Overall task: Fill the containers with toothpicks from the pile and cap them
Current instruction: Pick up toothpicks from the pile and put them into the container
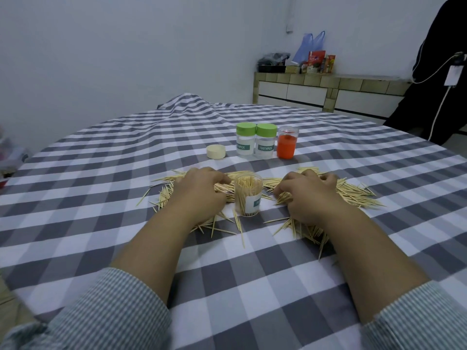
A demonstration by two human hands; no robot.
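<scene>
Plain pale wall; tiled counter with white drawers, bearing packages and a blue plastic bag.

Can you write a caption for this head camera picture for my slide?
Both hands gather toothpicks beside an open, filled container.

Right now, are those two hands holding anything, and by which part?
Both hands, left hand and right hand, curl their fingers into the toothpick pile, gathering loose toothpicks. How many each grip holds cannot be told. The open container is untouched.
</scene>
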